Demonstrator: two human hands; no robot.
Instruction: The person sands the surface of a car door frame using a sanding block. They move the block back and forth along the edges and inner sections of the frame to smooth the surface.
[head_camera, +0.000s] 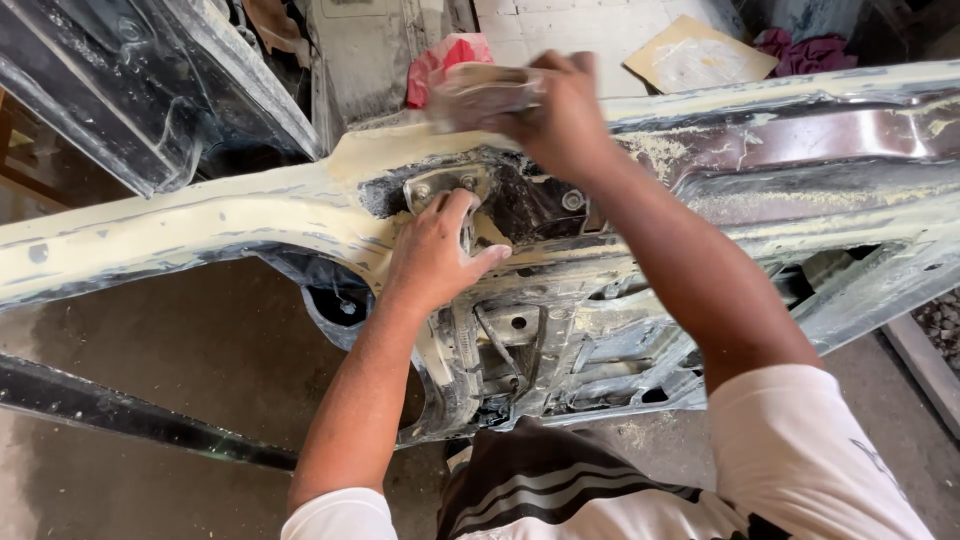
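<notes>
- Two hands on the filler-coated car panel (250, 205) — I take that panel as my landmark throughout.
- My right hand (562, 115) is clenched around a dusty sanding block (483, 92), pressed flat on the panel's top edge, just above its dark recess.
- My left hand (432, 255) lies spread and relaxed, fingers on the metal bracket (440, 188) at the recess, thumb out to the side; it grips nothing, only braces.
- Beyond the panel, a red rag (440, 60) and a piece of cardboard (698, 55) lie on the pale floor; below the panel, grey concrete.
- Risk, as I judge it: the block sits on a narrow ridge — a hard stroke could slide it off the edge and drive my knuckles into the bolts in the recess.
- Tilting the block would likely dig a groove in the cream filler.
- The bracing fingers rest near sharp sheet-metal edges; a shift of the panel could nick them.
</notes>
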